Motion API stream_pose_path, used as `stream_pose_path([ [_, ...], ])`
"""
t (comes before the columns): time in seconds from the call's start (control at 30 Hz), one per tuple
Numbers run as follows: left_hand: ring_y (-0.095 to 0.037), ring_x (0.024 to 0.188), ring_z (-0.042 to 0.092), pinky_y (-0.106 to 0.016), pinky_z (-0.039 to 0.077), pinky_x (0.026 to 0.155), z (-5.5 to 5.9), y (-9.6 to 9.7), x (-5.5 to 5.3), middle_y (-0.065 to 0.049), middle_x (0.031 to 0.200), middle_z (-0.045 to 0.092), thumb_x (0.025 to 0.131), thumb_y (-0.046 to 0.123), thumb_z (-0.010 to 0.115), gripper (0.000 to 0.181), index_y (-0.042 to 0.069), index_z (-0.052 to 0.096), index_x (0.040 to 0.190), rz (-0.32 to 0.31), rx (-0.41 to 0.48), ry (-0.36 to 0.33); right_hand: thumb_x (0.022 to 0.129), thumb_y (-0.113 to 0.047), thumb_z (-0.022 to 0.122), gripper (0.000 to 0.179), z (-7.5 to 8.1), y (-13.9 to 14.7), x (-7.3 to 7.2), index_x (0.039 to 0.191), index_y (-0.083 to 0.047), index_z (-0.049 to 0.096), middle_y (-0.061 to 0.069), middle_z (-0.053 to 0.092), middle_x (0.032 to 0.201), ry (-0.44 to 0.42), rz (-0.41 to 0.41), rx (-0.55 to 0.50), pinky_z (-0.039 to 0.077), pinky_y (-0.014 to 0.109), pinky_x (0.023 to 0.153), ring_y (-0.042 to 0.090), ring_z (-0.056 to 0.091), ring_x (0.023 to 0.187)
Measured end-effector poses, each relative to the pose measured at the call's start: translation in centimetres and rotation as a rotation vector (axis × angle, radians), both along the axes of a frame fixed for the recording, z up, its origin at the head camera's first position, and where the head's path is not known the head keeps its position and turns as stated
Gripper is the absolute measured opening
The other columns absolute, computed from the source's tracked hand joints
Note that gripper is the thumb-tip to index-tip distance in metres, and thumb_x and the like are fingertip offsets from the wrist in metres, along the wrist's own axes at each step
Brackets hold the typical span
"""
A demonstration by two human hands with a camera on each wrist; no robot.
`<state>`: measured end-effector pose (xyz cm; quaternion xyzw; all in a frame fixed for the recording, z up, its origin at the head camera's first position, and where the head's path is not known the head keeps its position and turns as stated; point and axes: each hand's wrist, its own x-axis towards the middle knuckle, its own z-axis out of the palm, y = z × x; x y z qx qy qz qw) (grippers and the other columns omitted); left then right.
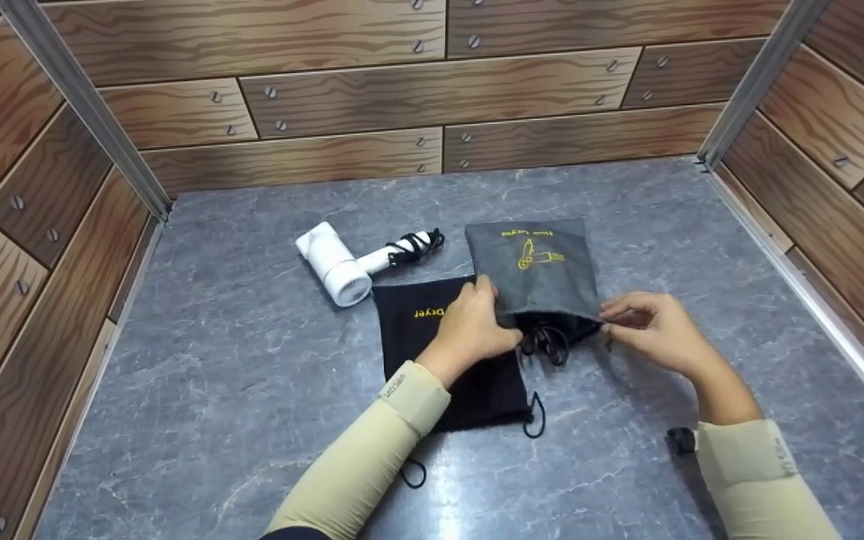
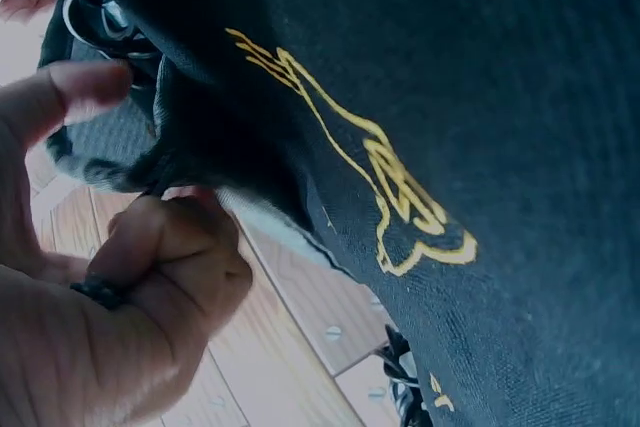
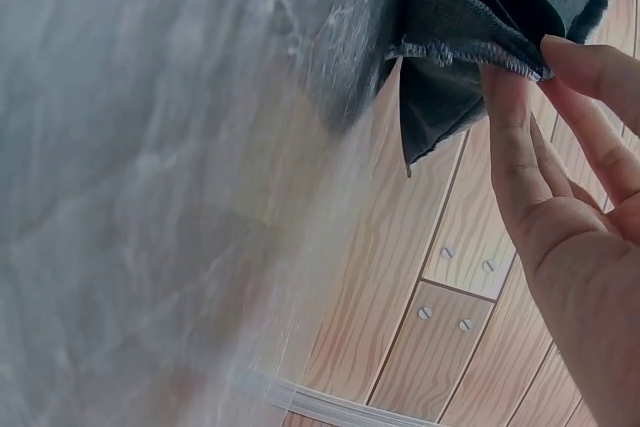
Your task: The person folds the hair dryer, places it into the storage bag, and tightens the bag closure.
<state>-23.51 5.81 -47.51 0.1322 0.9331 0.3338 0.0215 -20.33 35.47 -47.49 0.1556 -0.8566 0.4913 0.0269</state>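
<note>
Grey pouch (image 1: 537, 274): the landmark here; it is over the marbled table (image 1: 252, 420), print upward, its long axis running away from the person and its mouth turned toward them. Whether the mouth end is lifted clear is hard to tell.
Left hand (image 1: 471, 322): curled fingers grip the left edge of the grey pouch's mouth, the thumb held apart.
Right hand (image 1: 657, 330): thumb and fingers pinch the right corner of that mouth.
Mouth: gapes between the two hands; the grey pouch's body reaches away from both.
Cord loops (image 1: 552, 346): dark, jutting from the grey pouch's mouth toward the person, nearer the left hand than the right. Whatever else is inside is hidden.
Black pouch (image 1: 411, 334): flat, to the left and near side of the grey pouch, partly hidden by the left hand and forearm.
White hair dryer (image 1: 342, 268): left of the grey pouch, cord-wrapped handle pointing toward it, not touching.
</note>
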Motion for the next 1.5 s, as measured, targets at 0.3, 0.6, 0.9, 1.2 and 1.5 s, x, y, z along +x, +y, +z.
stream_pose_path([
  [0.3,-0.038,0.109,0.066,-0.047,0.059,0.094,0.2,-0.3,0.5,-0.021,0.132,0.054,0.062,0.056,0.098,0.114,0.007,0.044,0.150,-0.031,-0.111,-0.114,0.094,0.006,0.074,0.013,0.1,0.1,0.2,0.107,0.009,0.076,0.030,0.071,0.114,-0.051,-0.030,0.004,0.061,0.016,0.077,-0.001,0.074,0.090],
  [0.6,-0.036,0.103,0.067,-0.045,0.061,0.090,-0.2,0.2,1.0,-0.022,0.136,0.054,0.043,0.088,0.089,0.138,0.010,0.047,0.149,-0.011,-0.190,-0.050,0.096,0.004,0.073,0.016,0.2,0.1,0.3,0.112,0.007,0.075,0.030,0.070,0.118,-0.069,-0.036,0.009,0.060,0.016,0.075,-0.002,0.074,0.091],
  [0.9,-0.023,0.076,0.064,-0.031,0.054,0.055,-0.9,2.2,1.7,-0.014,0.118,0.055,0.036,0.111,0.062,0.142,0.008,0.054,0.133,0.039,-0.496,0.262,0.095,0.003,0.074,0.015,0.2,0.0,0.4,0.110,0.005,0.076,0.028,0.071,0.115,-0.029,-0.047,0.020,0.059,0.014,0.077,-0.003,0.073,0.091],
  [1.2,-0.022,0.073,0.065,-0.032,0.054,0.054,-1.1,2.4,1.8,-0.012,0.117,0.057,0.040,0.108,0.066,0.131,0.010,0.055,0.127,0.070,-0.502,0.283,0.094,0.004,0.075,0.014,0.1,-0.2,0.3,0.108,0.006,0.077,0.029,0.072,0.113,-0.024,-0.054,0.014,0.060,0.015,0.075,-0.002,0.074,0.090],
  [1.5,-0.024,0.076,0.070,-0.035,0.056,0.057,-0.6,1.9,1.6,-0.009,0.111,0.062,0.052,0.101,0.071,0.118,0.010,0.059,0.126,0.030,-0.457,0.231,0.095,0.005,0.074,0.014,0.2,0.1,0.5,0.108,0.006,0.076,0.028,0.073,0.114,-0.007,-0.054,0.033,0.059,0.015,0.074,0.000,0.074,0.091],
])
